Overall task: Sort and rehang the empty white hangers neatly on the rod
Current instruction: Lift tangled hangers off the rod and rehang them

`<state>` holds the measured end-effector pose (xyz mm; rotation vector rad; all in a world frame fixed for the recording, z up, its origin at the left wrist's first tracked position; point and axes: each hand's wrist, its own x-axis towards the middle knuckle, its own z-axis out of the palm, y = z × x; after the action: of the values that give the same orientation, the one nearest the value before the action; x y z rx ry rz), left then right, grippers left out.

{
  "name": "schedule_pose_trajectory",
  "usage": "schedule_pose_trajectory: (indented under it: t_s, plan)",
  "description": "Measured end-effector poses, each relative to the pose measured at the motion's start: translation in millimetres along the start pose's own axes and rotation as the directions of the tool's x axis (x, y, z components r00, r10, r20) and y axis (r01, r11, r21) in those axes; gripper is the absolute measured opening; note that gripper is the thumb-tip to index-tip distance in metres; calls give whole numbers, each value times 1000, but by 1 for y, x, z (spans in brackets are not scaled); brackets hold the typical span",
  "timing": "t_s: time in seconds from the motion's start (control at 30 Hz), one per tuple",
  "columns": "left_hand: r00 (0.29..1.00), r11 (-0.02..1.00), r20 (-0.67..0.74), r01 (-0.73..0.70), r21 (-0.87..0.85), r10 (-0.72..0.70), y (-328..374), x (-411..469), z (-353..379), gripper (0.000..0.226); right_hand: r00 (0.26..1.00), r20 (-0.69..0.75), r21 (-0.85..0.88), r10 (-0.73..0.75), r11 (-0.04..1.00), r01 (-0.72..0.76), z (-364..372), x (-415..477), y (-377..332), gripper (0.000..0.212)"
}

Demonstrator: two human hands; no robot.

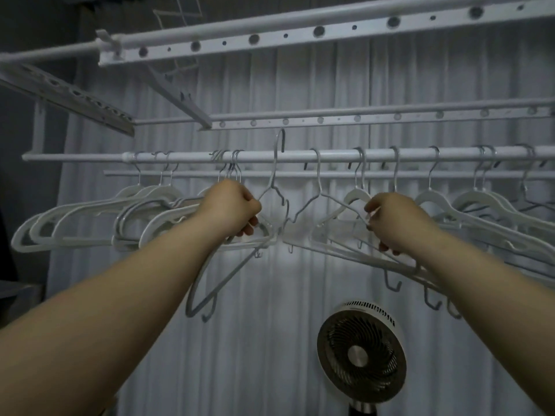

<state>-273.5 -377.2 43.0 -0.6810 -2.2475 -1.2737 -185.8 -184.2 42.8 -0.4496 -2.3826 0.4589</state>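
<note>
Head view: left hand and right hand apparently grip hangers.

Round fan low before pale pleated curtain

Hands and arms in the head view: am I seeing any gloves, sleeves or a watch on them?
The left hand and right hand are both bare: no gloves, no rings that show. The left forearm and right forearm are uncovered down to the frame edges, with no sleeve, watch or bracelet in sight. The picture is dim, so small marks could be missed.
</note>
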Motion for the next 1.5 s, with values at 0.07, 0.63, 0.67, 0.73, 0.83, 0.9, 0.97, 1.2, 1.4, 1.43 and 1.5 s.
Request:
schedule_pose_trajectory:
  t_s: [0.07, 0.63, 0.67, 0.73, 0.83, 0.9, 0.97, 1.2, 1.4, 1.43, 1.5]
  plan:
    - [1000, 1000, -18, -5, 23, 5, 3, 13, 5, 32, 999, -35, -23, -16, 1000, 15, -3, 1, 7, 42]
    - [998, 998, 13, 58, -38, -57, -6, 56, 35, 31, 995, -85, -103, -50, 994, 41, 5, -2, 26, 28]
    - [998, 998, 18, 58, -24, -58, -6, 57, 36, 31, 995, -84, -123, -53, 991, 43, 6, -2, 27, 28]
    - [997, 998, 26, 68, 9, -68, -5, 56, 38, 31, 994, -89, -148, -65, 988, 51, 8, -3, 29, 29]
    - [993, 995, 56, 101, 23, -102, -8, 56, 43, 36, 992, -98, -150, -81, 986, 66, 10, -3, 31, 30]
    - [990, 993, 73, 118, 24, -119, -12, 55, 46, 38, 992, -96, -137, -87, 988, 74, 11, -3, 29, 31]
    - [991, 993, 75, 110, 37, -113, -12, 53, 47, 38, 989, -109, -142, -103, 986, 87, 12, -3, 27, 31]
    - [994, 927, 0, -103, 361, 110, -1, 24, 35, 38, 976, -161, -163, -149, 979, 122, 10, -14, 19, 36]
    - [919, 879, -158, -279, 386, 361, -13, -7, -5, 32, 931, -266, -193, -248, 960, 201, 11, -26, -12, 40]
    - [902, 877, -198, -289, 384, 383, -17, -9, -15, 30, 922, -281, -190, -267, 957, 220, 12, -27, -21, 40]
    - [876, 884, -285, -268, 384, 390, -28, -10, -39, 27, 907, -294, -160, -300, 951, 263, 16, -26, -43, 39]
